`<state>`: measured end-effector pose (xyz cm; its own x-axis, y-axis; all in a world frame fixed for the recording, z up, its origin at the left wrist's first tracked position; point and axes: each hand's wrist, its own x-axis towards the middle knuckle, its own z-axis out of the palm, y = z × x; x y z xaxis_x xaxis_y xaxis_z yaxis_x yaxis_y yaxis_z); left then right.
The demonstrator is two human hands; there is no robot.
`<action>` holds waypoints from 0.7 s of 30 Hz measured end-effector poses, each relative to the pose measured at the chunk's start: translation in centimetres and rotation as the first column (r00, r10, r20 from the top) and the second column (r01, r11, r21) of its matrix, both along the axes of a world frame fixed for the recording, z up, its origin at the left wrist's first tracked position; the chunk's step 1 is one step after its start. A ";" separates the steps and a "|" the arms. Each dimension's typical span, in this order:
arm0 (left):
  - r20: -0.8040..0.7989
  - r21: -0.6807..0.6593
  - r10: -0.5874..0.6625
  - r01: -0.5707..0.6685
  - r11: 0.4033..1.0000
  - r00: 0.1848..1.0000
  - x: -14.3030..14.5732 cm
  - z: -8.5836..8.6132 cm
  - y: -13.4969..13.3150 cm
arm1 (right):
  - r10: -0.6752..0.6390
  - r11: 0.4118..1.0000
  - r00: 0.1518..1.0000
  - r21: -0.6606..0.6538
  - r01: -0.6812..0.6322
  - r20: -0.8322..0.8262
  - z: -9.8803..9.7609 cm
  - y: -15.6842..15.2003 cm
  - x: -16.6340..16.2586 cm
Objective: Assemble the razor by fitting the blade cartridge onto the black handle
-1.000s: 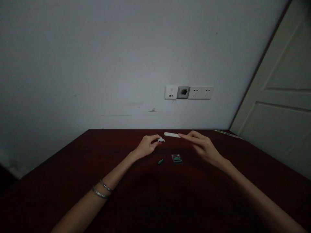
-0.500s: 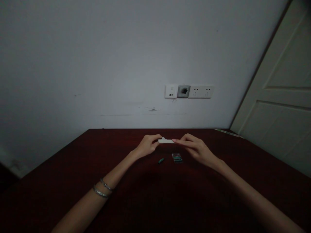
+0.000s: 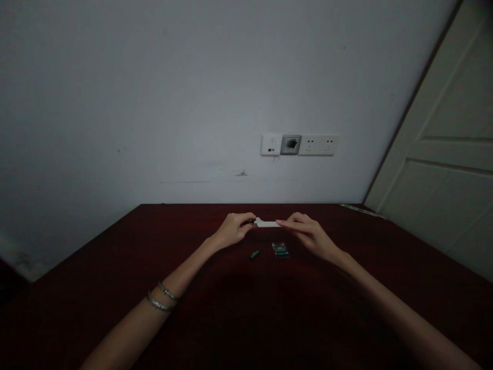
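A slim white bar-shaped object (image 3: 268,224) is held level above the table, its kind not clear. My right hand (image 3: 310,234) pinches its right end, with the index finger stretched along it. At the left end, where a small raised part shows, my left hand (image 3: 232,228) is closed with thumb and fingertips around a small dark piece (image 3: 250,221) that meets the white object; its kind is too small to tell. Below them lies a loose green-and-black battery (image 3: 254,254). To its right is a clear blister pack (image 3: 281,250) with green batteries in it.
The dark red table (image 3: 215,313) reaches back to a grey-white wall (image 3: 185,103). Sockets (image 3: 318,145) are set in the wall. A pale door (image 3: 450,169) stands on the right, and a thin printed strip (image 3: 362,210) lies near the back right corner.
The white object has shifted slightly right with my right fingertips. A dark piece now shows between my left fingertips and its left end. The battery and the pack stay put.
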<state>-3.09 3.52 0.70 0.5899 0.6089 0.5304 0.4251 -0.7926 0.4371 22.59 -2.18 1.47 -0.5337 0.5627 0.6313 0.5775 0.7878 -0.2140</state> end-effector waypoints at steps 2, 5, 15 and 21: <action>-0.005 -0.001 0.000 0.000 1.000 1.000 -0.1 -0.1 0.1 | -0.034 0.999 0.999 0.008 0.034 0.002 -0.4 0.5 0.9; -0.021 -0.018 0.040 -0.040 0.999 0.999 -0.3 -0.4 0.3 | -0.101 0.994 0.995 0.051 0.100 0.013 -0.4 0.5 1.3; -0.030 -0.020 0.022 -0.023 1.000 0.999 -0.1 0.4 -0.3 | -0.097 0.991 0.995 0.095 0.099 -0.019 -0.6 0.5 0.5; -0.040 -0.019 0.060 -0.061 0.998 0.997 -0.2 0.0 -0.1 | -0.110 0.984 0.993 0.134 0.115 -0.047 0.0 0.0 0.1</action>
<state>-3.32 3.46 0.73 0.5719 0.6545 0.4945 0.4893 -0.7560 0.4347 22.67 -2.16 1.44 -0.4449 0.5249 0.7256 0.6573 0.7417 -0.1334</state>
